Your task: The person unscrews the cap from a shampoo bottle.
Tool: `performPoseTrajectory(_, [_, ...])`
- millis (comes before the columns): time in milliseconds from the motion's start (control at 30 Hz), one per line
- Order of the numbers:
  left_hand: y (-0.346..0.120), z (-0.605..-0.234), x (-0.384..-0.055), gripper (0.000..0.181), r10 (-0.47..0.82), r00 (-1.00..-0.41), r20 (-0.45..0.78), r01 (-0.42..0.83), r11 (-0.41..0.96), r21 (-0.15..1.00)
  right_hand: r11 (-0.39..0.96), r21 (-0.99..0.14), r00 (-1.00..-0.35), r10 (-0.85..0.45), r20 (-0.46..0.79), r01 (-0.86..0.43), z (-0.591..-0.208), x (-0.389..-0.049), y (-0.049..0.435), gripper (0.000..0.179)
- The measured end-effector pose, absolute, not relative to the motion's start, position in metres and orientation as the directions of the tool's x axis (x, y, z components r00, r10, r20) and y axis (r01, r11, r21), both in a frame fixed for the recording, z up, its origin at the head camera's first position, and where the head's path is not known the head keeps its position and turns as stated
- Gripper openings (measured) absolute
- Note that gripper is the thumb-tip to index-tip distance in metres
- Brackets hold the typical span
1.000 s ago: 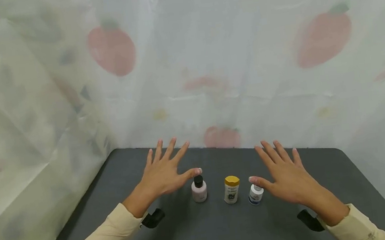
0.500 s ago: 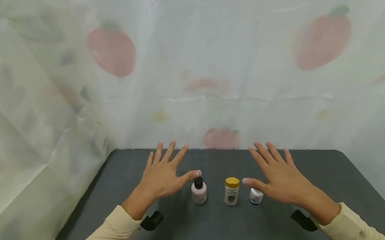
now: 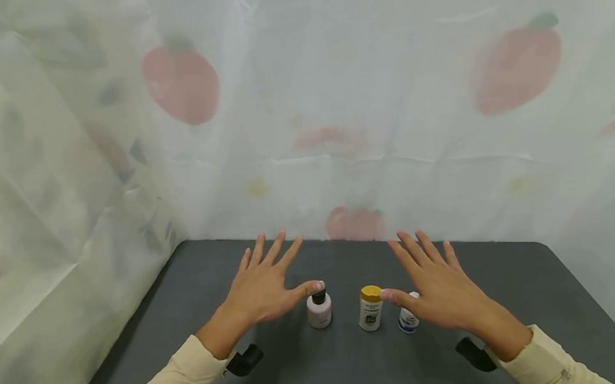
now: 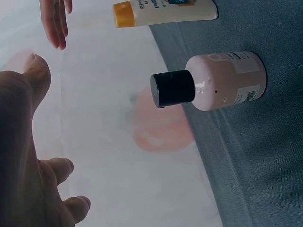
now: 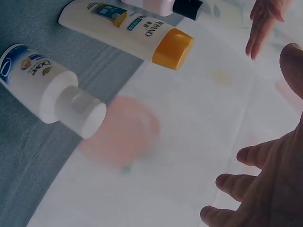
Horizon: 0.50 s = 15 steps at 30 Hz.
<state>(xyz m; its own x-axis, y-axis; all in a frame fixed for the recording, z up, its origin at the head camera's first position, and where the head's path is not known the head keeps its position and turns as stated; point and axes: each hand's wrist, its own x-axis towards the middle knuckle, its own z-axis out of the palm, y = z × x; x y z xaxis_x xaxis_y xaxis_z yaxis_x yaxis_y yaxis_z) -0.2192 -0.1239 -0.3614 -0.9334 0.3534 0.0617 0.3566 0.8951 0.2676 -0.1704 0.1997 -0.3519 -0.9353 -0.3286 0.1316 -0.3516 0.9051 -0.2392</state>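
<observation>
Three small bottles stand upright in a row on the dark table. On the left is a pink bottle [image 3: 319,313] with a black cap, in the middle a white bottle [image 3: 370,314] with a yellow cap, on the right a white and blue Dove bottle [image 3: 408,322]. My left hand [image 3: 262,292] is spread above the table, its thumb overlapping the black cap in the head view; the left wrist view shows a gap between hand and pink bottle [image 4: 227,80]. My right hand [image 3: 443,290] hovers with fingers spread, partly covering the Dove bottle, and touches nothing in the right wrist view.
The dark grey table [image 3: 331,381] has rounded far corners. White sheeting [image 3: 386,80] printed with strawberries hangs behind it, and more sheeting [image 3: 53,185] runs along the left side. A black wrist device [image 3: 245,360] sits under the left cuff, another [image 3: 475,354] under the right.
My right hand has drifted left over the Dove bottle, its thumb coming near the yellow cap in the head view. The left hand has barely moved. The bottles stay in place.
</observation>
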Motion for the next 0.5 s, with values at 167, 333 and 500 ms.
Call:
performPoseTrajectory(167, [-0.124,-0.365,-0.218,0.096,0.356,-0.933,0.057,0.358,0.894,0.271,0.906,-0.243,-0.937,-0.326,0.124,-0.348,-0.355,-0.172,0.195,0.094])
performPoseTrajectory(333, [-0.125,-0.368,-0.216,0.096,0.359,-0.931,0.061,0.362,0.892,0.272,0.894,-0.261,-0.931,-0.345,0.118,-0.364,-0.357,-0.175,0.190,0.095])
performPoseTrajectory(500, [-0.124,-0.371,-0.215,0.096,0.366,-0.928,0.066,0.369,0.886,0.281,0.890,-0.256,-0.926,-0.356,0.121,-0.376,-0.358,-0.177,0.187,0.095])
